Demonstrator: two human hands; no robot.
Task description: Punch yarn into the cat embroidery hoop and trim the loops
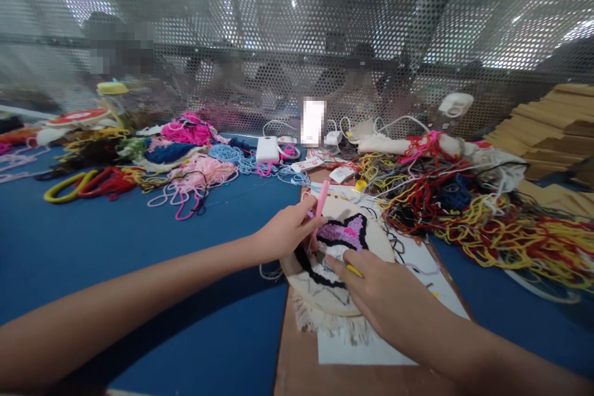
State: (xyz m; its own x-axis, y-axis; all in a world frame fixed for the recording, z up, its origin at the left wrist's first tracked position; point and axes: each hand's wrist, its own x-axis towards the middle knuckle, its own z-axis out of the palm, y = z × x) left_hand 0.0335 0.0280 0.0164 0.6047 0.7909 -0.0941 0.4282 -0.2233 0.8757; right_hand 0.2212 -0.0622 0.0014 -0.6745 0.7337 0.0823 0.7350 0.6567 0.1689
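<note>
Left hand: the left hand comes in from nine o'clock, fingers curled and pinching a pink tool that stands nearly upright, its lower tip down on the tufted fabric
Right hand: the right hand comes in from five o'clock and lies flat, palm down, on the hoop's lower right edge, fingers close together; a yellow piece shows just under the fingertips, but whether the hand grips it I cannot tell
Hoop: the round embroidery hoop sits at the centre of the view, tilted slightly, between the two hands, with white fringe hanging from its six o'clock edge
Design: the tufted patch inside the hoop is purple at twelve o'clock, white lower down, with black outlines
Paper: a white sheet lies under the hoop, spreading toward five o'clock
Board: a brown board lies beneath the sheet, at six o'clock
Table: the blue table carries everything
Yarn, right: a tangled heap of red and yellow yarn lies at two to three o'clock of the hoop, well apart from the hands
Yarn, left: skeins of pink, blue and yellow yarn lie at ten to eleven o'clock
Chargers: white boxes with cables sit at twelve o'clock, near the mesh screen
Cardboard: stacked brown pieces at two o'clock, far edge
</note>
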